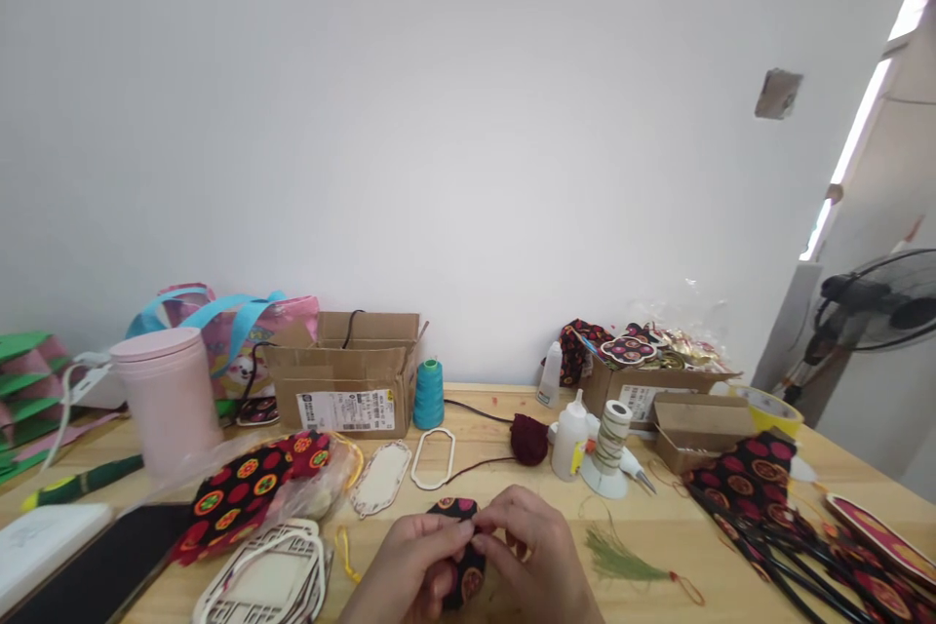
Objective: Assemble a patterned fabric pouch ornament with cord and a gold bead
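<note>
A small oblong piece covered in black patterned cloth (472, 577) is held upright between both hands, low in the middle of the head view. My left hand (418, 561) grips its left side, thumb at the edge. My right hand (537, 551) pinches the right edge near the top, fingertips close to the left thumb. Just beyond lie a white oblong ring frame (416, 468) and a pale wooden plate with an ornate rim (381, 480). A dark red yarn ball (528, 440) sits farther back, its strand running toward the ring.
Stacked wooden frames (267, 570), patterned cloth (255, 487) and a phone (109, 561) lie on the left. Cardboard boxes (340, 385), teal thread (429, 395) and a glue bottle (570, 439) stand behind. A green tassel (625, 556) and black-handled scissors (790, 551) lie right.
</note>
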`<state>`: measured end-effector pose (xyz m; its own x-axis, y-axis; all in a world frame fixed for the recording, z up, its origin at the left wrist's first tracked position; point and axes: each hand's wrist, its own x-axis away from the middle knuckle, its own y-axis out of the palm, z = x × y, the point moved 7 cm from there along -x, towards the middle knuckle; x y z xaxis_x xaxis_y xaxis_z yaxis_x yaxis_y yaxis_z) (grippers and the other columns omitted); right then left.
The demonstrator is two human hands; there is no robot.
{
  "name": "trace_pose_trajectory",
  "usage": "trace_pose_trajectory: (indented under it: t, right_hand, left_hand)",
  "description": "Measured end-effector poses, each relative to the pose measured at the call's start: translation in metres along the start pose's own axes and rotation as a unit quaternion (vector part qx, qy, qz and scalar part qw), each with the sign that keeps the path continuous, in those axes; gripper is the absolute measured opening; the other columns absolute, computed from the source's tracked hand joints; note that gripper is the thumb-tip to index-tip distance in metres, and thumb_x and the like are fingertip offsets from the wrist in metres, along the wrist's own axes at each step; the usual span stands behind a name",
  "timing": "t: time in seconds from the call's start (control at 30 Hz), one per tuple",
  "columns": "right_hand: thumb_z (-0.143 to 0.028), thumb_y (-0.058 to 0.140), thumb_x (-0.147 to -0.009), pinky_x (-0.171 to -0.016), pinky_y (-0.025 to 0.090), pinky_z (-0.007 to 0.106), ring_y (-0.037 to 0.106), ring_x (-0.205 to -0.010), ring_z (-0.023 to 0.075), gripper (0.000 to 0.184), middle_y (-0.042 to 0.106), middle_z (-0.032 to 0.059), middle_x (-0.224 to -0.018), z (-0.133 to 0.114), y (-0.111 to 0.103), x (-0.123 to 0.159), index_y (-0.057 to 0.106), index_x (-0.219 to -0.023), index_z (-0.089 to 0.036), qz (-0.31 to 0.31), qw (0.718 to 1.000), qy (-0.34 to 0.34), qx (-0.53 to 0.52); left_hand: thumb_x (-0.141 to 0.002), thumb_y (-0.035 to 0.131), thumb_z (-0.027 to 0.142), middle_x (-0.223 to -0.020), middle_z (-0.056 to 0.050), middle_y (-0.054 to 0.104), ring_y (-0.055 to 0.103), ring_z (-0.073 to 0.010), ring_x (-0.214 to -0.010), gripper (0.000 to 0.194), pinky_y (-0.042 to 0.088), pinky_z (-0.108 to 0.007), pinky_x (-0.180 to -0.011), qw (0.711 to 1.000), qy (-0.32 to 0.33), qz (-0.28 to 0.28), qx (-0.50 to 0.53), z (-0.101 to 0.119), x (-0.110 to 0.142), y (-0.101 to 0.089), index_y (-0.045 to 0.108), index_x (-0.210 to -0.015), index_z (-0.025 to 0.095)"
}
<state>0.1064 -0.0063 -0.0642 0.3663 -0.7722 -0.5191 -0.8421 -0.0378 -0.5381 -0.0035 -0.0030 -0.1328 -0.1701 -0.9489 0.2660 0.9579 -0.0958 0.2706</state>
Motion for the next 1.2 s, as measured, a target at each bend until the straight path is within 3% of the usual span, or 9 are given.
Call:
trace_pose_trajectory:
  t: [0.3,0.57,0.73,0.9,1.2]
  right_hand:
    - [-0.017,0.05,-0.075,-0.057,0.043,0.022,0.057,-0.063,0.0141,0.017,0.063,0.0043,-0.066,0.0,0.001,0.001,0.066,-0.078,-0.02,0.012,0.999,-0.042,0.014]
    - [-0.019,0.043,-0.079,-0.055,0.038,0.023,0.054,-0.063,0.015,0.02,0.062,0.0042,-0.067,-0.008,0.002,0.005,0.063,-0.075,-0.021,0.01,0.99,-0.061,0.128]
    - [-0.019,0.047,-0.076,-0.055,0.036,0.021,0.051,-0.061,0.0128,0.015,0.058,0.0013,-0.064,0.008,-0.001,0.003,0.059,-0.066,-0.018,0.031,0.999,0.036,0.001]
    - [-0.03,0.049,-0.074,-0.049,0.034,0.02,0.045,-0.058,0.012,0.016,0.052,0.0005,-0.065,0.03,0.004,0.003,0.054,-0.069,-0.016,0.052,0.968,0.148,-0.194]
    - [-0.043,0.054,-0.067,-0.042,0.027,0.019,0.036,-0.048,0.0084,0.028,0.047,-0.0025,-0.057,0.035,0.016,0.003,0.054,-0.068,-0.015,0.026,0.933,0.204,-0.295]
  left_hand:
    - [-0.056,0.064,0.045,-0.031,0.009,0.035,0.025,-0.0013,-0.03,0.034,0.012,-0.014,-0.032,0.998,-0.041,-0.011,0.04,-0.002,0.006,0.006,0.054,-0.058,0.013]
    - [-0.055,0.066,0.041,-0.034,0.009,0.034,0.026,-0.0008,-0.031,0.031,0.012,-0.013,-0.032,0.996,-0.048,0.017,0.075,-0.008,0.004,-0.001,0.053,-0.055,0.013]
    - [-0.055,0.063,0.046,-0.033,0.009,0.036,0.026,-0.0017,-0.03,0.037,0.012,-0.014,-0.031,1.0,-0.01,0.011,-0.001,0.0,0.001,0.002,0.058,-0.062,0.01]
    - [-0.055,0.057,0.046,-0.036,0.005,0.045,0.033,-0.0043,-0.029,0.034,0.02,-0.016,-0.029,0.979,0.051,0.077,-0.181,0.017,-0.002,0.001,0.054,-0.05,0.013]
    - [-0.054,0.056,0.03,-0.035,0.008,0.045,0.039,-0.0077,-0.03,0.016,0.026,-0.019,-0.033,0.955,0.088,0.145,-0.242,0.013,-0.013,-0.013,0.047,-0.048,0.018]
